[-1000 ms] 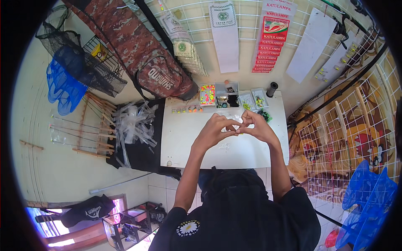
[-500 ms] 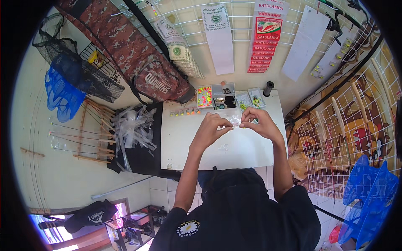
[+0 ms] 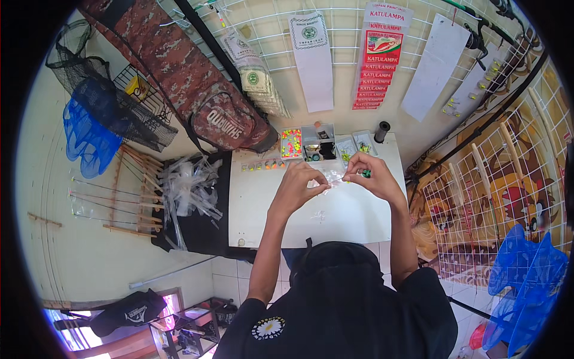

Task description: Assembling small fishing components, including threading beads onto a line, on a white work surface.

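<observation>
Pinching a small clear plastic bag [image 3: 326,179] between them at centre frame, the left hand [image 3: 305,182] and right hand [image 3: 371,176] hovered over the white table [image 3: 323,221]; a loosened grip could spill its tiny contents

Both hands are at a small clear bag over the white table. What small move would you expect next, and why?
Probably easing the small green piece at the right hand into the clear bag, since the left hand holds the bag right beside it.
</observation>
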The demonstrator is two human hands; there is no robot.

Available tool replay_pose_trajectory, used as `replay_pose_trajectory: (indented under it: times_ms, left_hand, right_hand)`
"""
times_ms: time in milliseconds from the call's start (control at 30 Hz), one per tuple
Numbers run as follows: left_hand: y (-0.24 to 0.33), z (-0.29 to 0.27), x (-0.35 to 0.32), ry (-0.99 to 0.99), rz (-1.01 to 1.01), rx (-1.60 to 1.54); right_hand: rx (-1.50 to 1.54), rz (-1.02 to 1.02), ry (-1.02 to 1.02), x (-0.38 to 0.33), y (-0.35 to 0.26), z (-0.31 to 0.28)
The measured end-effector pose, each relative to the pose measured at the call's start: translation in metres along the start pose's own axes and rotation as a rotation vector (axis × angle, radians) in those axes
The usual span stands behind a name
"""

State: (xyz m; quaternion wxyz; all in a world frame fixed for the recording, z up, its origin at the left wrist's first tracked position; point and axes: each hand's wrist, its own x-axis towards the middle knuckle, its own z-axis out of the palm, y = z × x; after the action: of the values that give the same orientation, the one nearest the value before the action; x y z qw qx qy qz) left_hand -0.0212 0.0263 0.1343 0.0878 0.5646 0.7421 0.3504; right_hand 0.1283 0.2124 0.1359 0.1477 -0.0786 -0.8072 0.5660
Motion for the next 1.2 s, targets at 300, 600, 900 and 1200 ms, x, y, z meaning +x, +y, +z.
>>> replay_pose_trajectory:
  times_ms: [300,600,900,1200]
  left_hand:
    - [-0.007,-0.001,0.008,0.011,0.023,0.010]
    - [-0.020,-0.007,0.019,0.006,0.047,0.077]
    - [-0.019,-0.015,0.036,0.023,0.132,0.093]
    - [-0.015,-0.022,0.044,0.026,0.132,0.049]
  right_hand:
    - [0.035,0.021,0.048,0.008,0.001,-0.003]
    - [0.010,-0.002,0.077,0.021,-0.002,-0.004]
    - [-0.062,-0.026,0.140,0.021,-0.001,-0.009]
    - [-0.060,-0.048,0.174,0.018,-0.002,-0.003]
